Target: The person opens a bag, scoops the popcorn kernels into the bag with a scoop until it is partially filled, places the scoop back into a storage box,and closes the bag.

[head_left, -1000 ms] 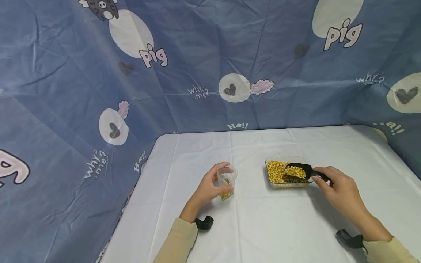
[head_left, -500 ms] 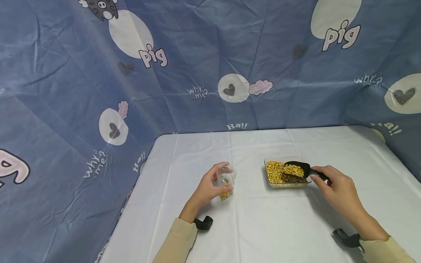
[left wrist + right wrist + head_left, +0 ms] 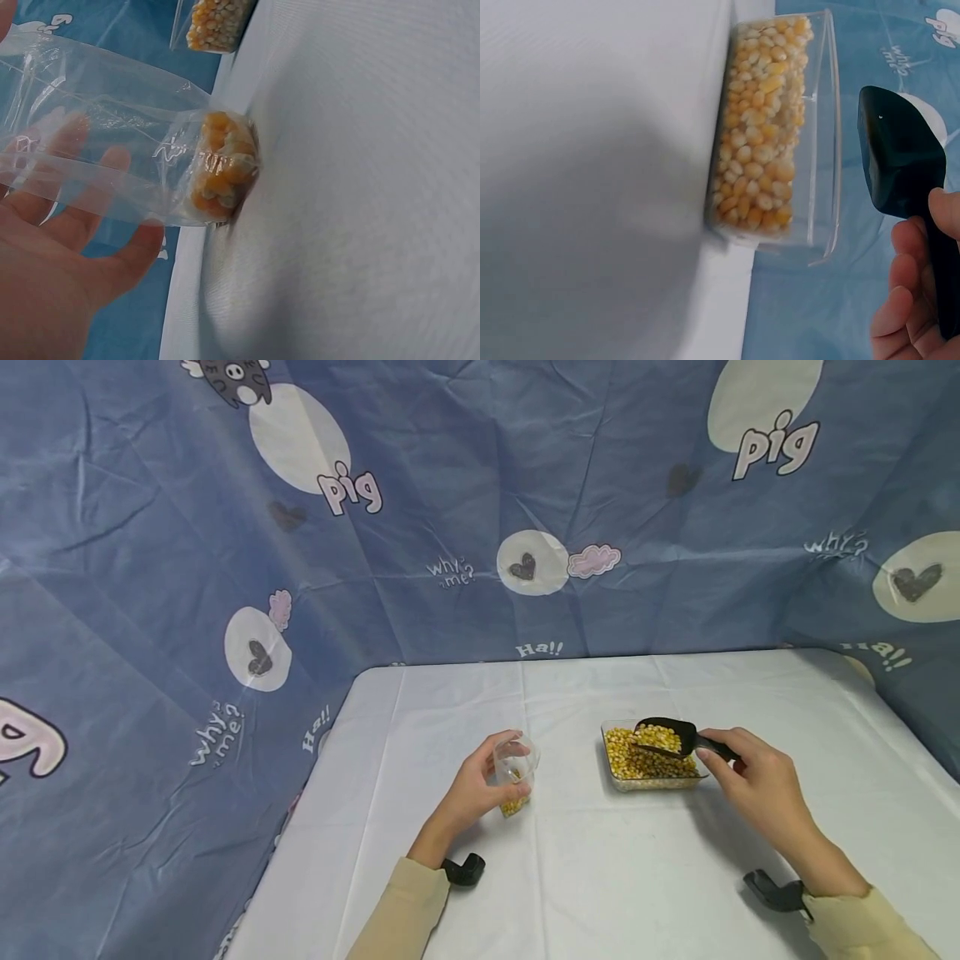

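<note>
My left hand point(image 3: 480, 785) holds a clear plastic bag point(image 3: 516, 768) by its upper part, fingers round its open mouth. In the left wrist view a small heap of corn kernels point(image 3: 225, 165) fills the bottom of the bag, which stands on the white cloth. My right hand point(image 3: 761, 785) grips the handle of a black scoop point(image 3: 686, 737) heaped with corn kernels. The scoop is above a clear rectangular container point(image 3: 626, 785) of corn kernels; the right wrist view shows the scoop point(image 3: 900, 150) raised past the container's rim point(image 3: 835, 142).
A white cloth point(image 3: 615, 877) covers the table. Behind it and along the left hangs a blue printed sheet point(image 3: 442, 468). Black wrist devices sit at the left wrist point(image 3: 465, 870) and the right wrist point(image 3: 776, 893).
My right hand has lifted the loaded scoop up and moved it to the left over the container. The left hand and the bag have stayed nearly still.
</note>
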`<state>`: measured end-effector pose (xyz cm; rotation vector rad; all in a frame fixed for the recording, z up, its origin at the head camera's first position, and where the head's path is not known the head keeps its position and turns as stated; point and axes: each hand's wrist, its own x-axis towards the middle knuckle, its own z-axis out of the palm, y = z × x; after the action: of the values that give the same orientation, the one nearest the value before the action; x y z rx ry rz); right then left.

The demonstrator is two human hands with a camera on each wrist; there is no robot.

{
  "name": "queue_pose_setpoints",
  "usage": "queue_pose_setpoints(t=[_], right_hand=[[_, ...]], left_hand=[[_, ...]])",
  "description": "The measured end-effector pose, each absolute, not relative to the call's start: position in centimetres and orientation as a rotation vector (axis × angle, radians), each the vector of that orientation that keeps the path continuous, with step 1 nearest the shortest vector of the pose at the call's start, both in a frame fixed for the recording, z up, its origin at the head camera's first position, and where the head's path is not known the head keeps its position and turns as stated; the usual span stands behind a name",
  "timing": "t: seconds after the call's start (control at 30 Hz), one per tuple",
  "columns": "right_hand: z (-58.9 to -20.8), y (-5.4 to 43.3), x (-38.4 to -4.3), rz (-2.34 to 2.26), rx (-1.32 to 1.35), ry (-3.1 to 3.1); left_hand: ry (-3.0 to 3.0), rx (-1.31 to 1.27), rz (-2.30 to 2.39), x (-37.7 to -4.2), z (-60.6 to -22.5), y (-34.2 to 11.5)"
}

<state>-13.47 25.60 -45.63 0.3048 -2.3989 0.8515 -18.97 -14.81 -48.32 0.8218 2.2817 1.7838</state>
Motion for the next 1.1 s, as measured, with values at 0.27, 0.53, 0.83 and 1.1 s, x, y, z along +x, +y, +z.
queue_pose_setpoints(t=[0.27,0.53,0.83,1.1], right_hand=[[-45.2,24.7,-13.9,0.893,0.327,-2.372],[-44.2,23.8,-14.4,0.901,0.334,-2.381],[-43.4,22.6,-15.0,0.913,0.394,-2.344],[-42.8,21.2,-15.4,0.943,0.434,-2.340]], left_hand=[[2.279,0.808,1.781,-18.9,-48.1,-14.7],[2.276,0.789,1.788,-18.9,-48.1,-14.7],[2.270,0.747,1.770,-18.3,-46.9,-14.5],[2.253,0.748,1.791,-17.2,-44.9,-14.3]])
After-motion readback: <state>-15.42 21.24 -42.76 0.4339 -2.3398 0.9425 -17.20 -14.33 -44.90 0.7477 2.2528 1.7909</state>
